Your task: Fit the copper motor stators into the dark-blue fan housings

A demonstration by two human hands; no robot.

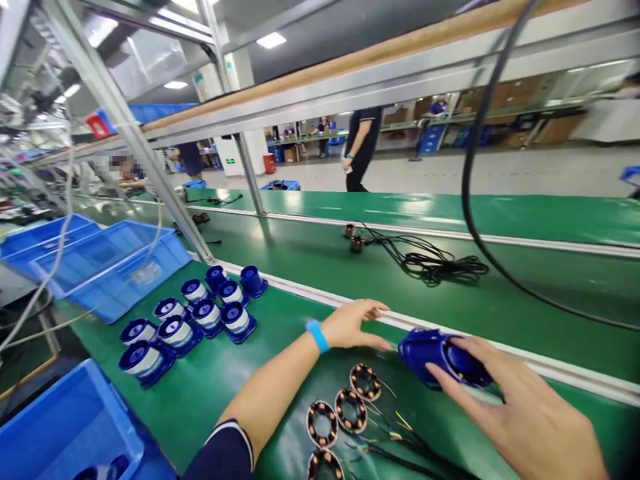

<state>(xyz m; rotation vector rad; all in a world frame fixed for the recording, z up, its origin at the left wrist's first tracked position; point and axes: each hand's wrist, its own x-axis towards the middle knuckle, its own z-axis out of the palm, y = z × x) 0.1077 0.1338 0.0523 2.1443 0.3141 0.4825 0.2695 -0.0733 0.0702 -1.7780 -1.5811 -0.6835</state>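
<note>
Plainly, at your near left a blue bin point(55, 420) stands beside the green counter point(280, 373), and a second bin point(100, 300) stands farther off on the left. Just right of them, white-banded cups point(175, 330) stand grouped on the counter. Your left forearm reaches in past that group, with a blue wristband point(317, 337) at the wrist.

Your left hand point(350, 325) has its thumb and fingers spread, tips turned right, with no grip on anything that you can make out. Nearer than that hand, four wound rings point(351, 411) lie on the counter, black cables point(415, 450) and thin wires to their right. Beyond the pale rail point(300, 295), two small wound parts point(357, 243) and a bundled cord point(440, 267) lie on the far side.

Next along to the right is the blue housing point(423, 357), between your two hands. Your right hand point(545, 407) is the nearer one, its thumb and fingers pinching the housing across its body; your left thumb sits just beside the opposite end. The long axis runs roughly left to right, tipped slightly nearer at the right, and the free end points at your left hand. Whether the housing touches the counter, you cannot tell.
</note>
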